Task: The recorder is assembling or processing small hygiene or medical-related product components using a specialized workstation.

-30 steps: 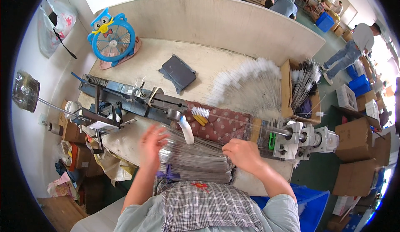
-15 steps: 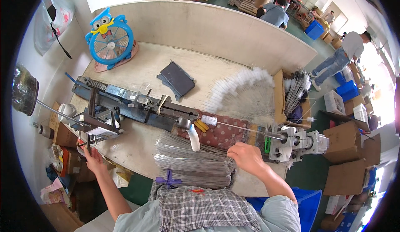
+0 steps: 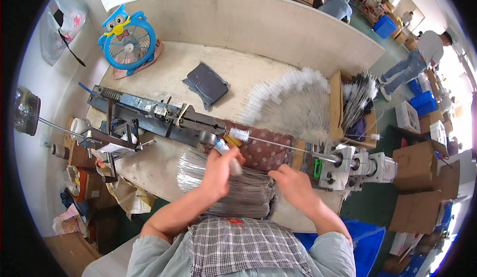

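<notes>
My left hand (image 3: 219, 170) is closed around the pale handle (image 3: 227, 153) of the long dark metal machine (image 3: 154, 118) that lies across the workbench. A thin wire (image 3: 285, 146) with a small white brush tuft (image 3: 239, 135) runs from that machine to the metal chuck block (image 3: 343, 162) on the right. My right hand (image 3: 292, 183) rests on a stack of thin grey wires (image 3: 223, 187) near the front edge, fingers curled; whether it grips any wire I cannot tell.
A fan-shaped pile of finished white-tipped brushes (image 3: 293, 100) lies behind the machine. A blue owl-shaped fan (image 3: 125, 38) and a dark pouch (image 3: 206, 83) sit further back. Cardboard boxes (image 3: 417, 165) stand at right; people work in the aisle (image 3: 417, 58).
My left hand came back from the far left of the bench and now grips the machine's handle. A white tuft now sits on the stretched wire. My right hand stayed on the wires.
</notes>
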`<action>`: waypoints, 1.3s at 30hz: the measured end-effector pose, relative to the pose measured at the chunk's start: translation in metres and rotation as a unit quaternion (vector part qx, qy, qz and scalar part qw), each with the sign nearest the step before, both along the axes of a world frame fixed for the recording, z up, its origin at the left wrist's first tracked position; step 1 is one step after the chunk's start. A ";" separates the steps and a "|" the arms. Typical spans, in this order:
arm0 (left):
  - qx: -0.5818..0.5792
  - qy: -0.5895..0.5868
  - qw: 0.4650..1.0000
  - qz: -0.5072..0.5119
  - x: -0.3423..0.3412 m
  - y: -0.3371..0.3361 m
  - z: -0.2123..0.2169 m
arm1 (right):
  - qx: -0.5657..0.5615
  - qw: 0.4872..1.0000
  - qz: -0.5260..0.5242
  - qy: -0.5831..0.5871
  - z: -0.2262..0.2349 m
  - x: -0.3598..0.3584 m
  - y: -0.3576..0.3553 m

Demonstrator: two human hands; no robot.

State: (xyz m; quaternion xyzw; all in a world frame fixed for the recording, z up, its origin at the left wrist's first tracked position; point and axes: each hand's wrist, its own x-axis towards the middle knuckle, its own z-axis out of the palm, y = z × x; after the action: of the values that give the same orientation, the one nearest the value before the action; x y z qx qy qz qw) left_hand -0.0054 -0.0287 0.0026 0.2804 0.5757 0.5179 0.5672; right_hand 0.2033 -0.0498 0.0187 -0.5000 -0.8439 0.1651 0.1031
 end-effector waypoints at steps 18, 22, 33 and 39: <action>0.102 -0.073 0.913 -0.387 0.005 0.005 0.039 | 0.147 0.966 -0.199 0.076 0.084 0.066 0.043; 0.344 0.346 0.797 -0.356 0.070 0.036 0.019 | 0.068 0.966 -0.199 0.151 0.070 0.042 0.059; 0.450 0.562 0.644 -0.259 0.067 0.084 0.003 | 0.005 0.988 -0.123 0.094 0.050 0.055 0.059; 0.309 0.335 0.856 -0.245 -0.021 0.004 0.013 | 0.095 0.976 0.064 0.186 0.047 -0.020 0.093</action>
State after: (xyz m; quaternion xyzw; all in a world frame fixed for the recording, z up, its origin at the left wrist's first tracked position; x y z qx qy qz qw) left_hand -0.0263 -0.0243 0.0157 0.7300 0.4538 0.3878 0.3327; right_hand 0.1834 0.0430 0.0659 -0.3939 -0.8520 0.1806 0.2939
